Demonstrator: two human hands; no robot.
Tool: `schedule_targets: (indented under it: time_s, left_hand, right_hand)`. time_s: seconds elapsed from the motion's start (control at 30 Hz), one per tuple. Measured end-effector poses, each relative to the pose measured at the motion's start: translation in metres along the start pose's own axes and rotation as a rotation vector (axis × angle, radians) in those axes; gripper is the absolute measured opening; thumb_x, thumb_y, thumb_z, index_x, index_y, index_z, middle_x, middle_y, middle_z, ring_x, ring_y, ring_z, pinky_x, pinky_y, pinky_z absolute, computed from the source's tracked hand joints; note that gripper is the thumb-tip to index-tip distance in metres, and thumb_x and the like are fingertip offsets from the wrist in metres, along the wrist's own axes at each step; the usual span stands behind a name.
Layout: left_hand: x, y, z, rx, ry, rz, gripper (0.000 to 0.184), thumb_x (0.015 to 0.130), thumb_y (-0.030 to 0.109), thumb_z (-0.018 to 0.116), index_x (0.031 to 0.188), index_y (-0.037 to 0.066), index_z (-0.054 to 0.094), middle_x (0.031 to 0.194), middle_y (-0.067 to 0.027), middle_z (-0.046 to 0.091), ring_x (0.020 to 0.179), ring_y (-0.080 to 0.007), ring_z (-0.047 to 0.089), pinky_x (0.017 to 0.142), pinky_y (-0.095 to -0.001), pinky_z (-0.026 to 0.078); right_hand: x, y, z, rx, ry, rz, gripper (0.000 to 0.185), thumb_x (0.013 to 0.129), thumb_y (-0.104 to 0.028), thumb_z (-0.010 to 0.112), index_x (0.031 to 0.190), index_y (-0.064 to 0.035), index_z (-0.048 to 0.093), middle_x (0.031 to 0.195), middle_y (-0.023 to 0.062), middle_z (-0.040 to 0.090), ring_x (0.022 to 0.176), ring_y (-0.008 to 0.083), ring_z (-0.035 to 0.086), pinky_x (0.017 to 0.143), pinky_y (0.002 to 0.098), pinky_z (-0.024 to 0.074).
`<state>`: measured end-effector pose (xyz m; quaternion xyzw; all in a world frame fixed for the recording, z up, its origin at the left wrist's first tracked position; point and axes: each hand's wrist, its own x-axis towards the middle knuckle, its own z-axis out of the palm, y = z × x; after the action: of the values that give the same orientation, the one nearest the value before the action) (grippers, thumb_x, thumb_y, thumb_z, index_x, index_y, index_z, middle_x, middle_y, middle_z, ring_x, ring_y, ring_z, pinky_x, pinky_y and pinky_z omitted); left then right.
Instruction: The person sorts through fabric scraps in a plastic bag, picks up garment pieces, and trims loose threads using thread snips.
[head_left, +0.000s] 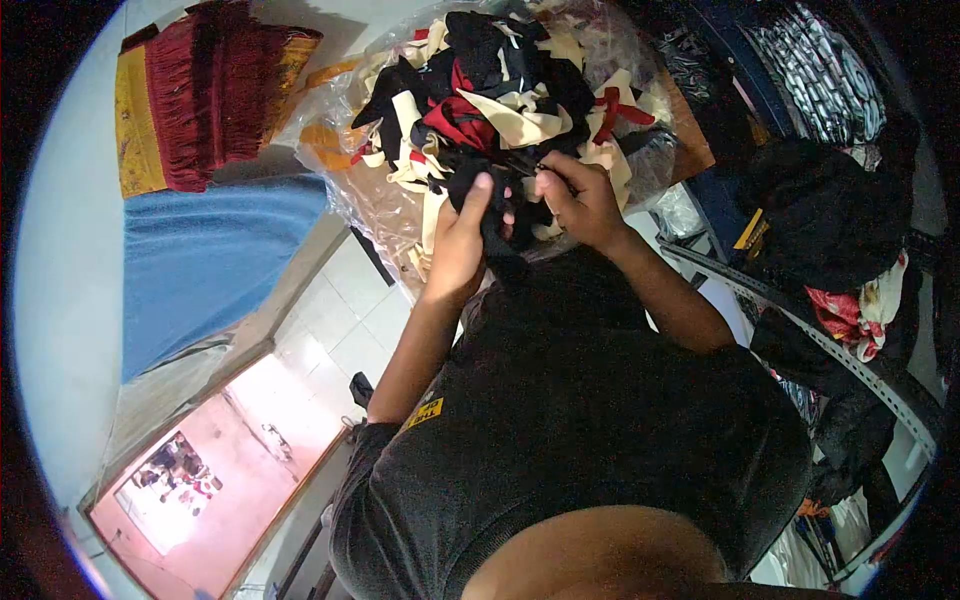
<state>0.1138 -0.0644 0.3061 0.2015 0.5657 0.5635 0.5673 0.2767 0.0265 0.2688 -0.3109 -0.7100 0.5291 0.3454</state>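
My left hand [461, 248] is closed around a piece of black fabric [508, 262], thumb on top and fingertips showing at its far side. Part of the cloth hangs below the hand, against my dark shirt. Beside it, my right hand [588, 207] is closed in a pinch; something small and dark is at its fingertips, too unclear to name. Just beyond both hands lies a heap of fabric scraps in black, cream and red, including a red scrap [462, 122] and a cream scrap [515, 121]. The heap rests in a clear plastic bag [350, 195].
A maroon fringed cloth [205, 95] and a blue towel-like cloth [220, 265] hang at the left. To the right, a perforated metal rack edge [790, 315] runs past black cloth bundles [825, 210] and a patterned bundle [820, 75]. A doorway opens at lower left.
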Motion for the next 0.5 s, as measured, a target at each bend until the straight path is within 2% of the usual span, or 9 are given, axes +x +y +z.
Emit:
schedule_targets:
  time_s: [0.07,0.13,0.2,0.3,0.5]
  left_hand:
    - [0.002,-0.003,0.004,-0.072,-0.046,-0.080,0.022,0.100,0.023,0.058,0.108,0.003,0.062,0.086,-0.0013,0.063,0.072,-0.0094,0.056,0.065,-0.0237,0.046]
    - [0.004,-0.006,0.009,0.064,-0.167,0.007,0.021,0.097,0.025,0.063,0.105,0.005,0.062,0.084,-0.0003,0.063,0.073,-0.0086,0.056,0.063,-0.0232,0.044]
    - [0.012,-0.018,0.014,0.032,-0.194,0.005,0.021,0.097,0.025,0.063,0.103,0.004,0.062,0.084,-0.0010,0.064,0.072,-0.0085,0.057,0.063,-0.0230,0.045]
    - [0.015,-0.018,0.033,-0.021,-0.089,0.030,0.024,0.099,0.027,0.060,0.106,0.004,0.061,0.084,-0.0026,0.065,0.067,-0.0088,0.059,0.061,-0.0222,0.048]
    - [0.014,-0.014,0.036,0.078,-0.107,0.048,0.024,0.100,0.027,0.059,0.108,0.004,0.061,0.085,-0.0021,0.065,0.067,-0.0089,0.058,0.061,-0.0226,0.048]
  right_hand:
    - [-0.001,0.004,-0.004,0.053,-0.012,0.036,0.025,0.096,-0.026,0.060,0.091,-0.0018,0.061,0.068,0.0065,0.059,0.061,0.0116,0.054,0.058,0.0307,0.0444]
    - [-0.002,0.007,-0.006,0.066,0.023,-0.011,0.026,0.097,-0.027,0.060,0.091,-0.0016,0.061,0.067,0.0052,0.058,0.061,0.0093,0.053,0.057,0.0290,0.0434]
    - [-0.006,0.010,-0.012,0.051,0.017,-0.013,0.026,0.097,-0.027,0.061,0.091,-0.0015,0.061,0.067,0.0045,0.058,0.061,0.0085,0.054,0.056,0.0285,0.0433]
    - [-0.009,0.008,-0.022,0.046,0.019,-0.005,0.026,0.097,-0.027,0.061,0.091,-0.0015,0.061,0.067,0.0036,0.058,0.061,0.0075,0.054,0.056,0.0280,0.0432]
    - [-0.013,-0.007,-0.034,0.001,0.032,0.015,0.024,0.098,-0.024,0.059,0.091,-0.0011,0.061,0.067,0.0038,0.059,0.061,0.0083,0.056,0.056,0.0280,0.0443]
